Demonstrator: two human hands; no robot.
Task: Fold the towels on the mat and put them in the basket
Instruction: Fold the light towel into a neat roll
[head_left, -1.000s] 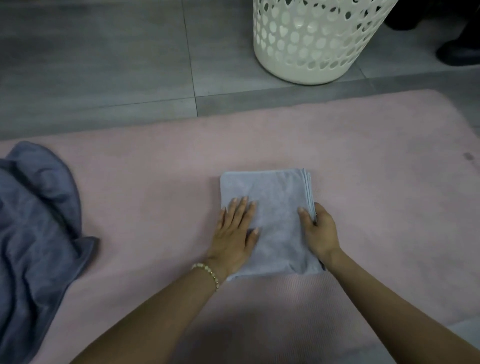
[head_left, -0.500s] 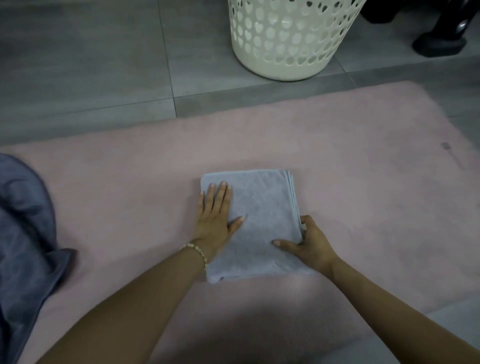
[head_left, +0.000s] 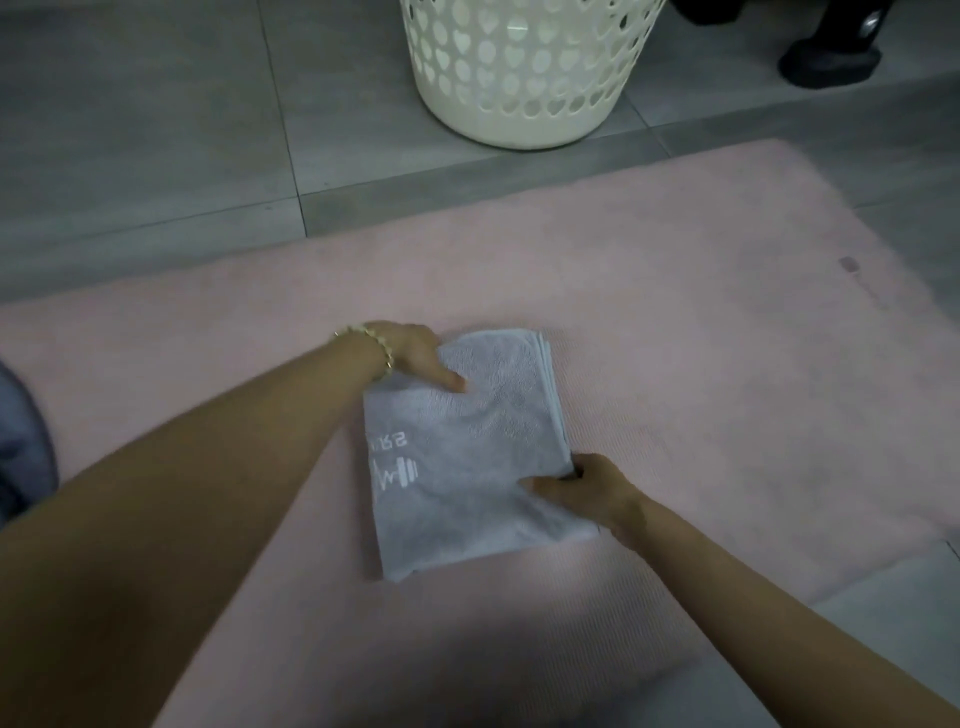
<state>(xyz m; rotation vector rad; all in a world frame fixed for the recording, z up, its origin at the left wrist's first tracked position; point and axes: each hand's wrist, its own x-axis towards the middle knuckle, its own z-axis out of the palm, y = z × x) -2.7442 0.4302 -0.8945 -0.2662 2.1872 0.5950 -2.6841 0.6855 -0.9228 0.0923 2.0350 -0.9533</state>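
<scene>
The grey towel (head_left: 467, 457) lies folded into a compact rectangle at the centre of the pink mat (head_left: 727, 338), its stacked layer edges showing along the 3 o'clock side and a white printed logo (head_left: 395, 467) facing up near 9 o'clock. The left hand (head_left: 410, 353), with a gold bracelet (head_left: 374, 340) at the wrist, takes the towel's 11 o'clock corner: the thumb lies on top of the cloth, and the fingers are out of sight, seemingly tucked beneath. The right hand (head_left: 587, 493) pinches the layered edge near the 4 o'clock corner, thumb pressed on top and fingers curled round the side. Holding opposite corners this way would keep the layers from sliding apart, which suggests the folding is finished and the bundle is about to be lifted. The white perforated basket (head_left: 519, 104) stands on the grey floor (head_left: 156, 130) at 12 o'clock, just beyond the mat's far edge, within easy reach. A darker blue towel (head_left: 21, 441) sits unfolded at 9 o'clock, cut off by the frame, so at least one more remains to be folded.
</scene>
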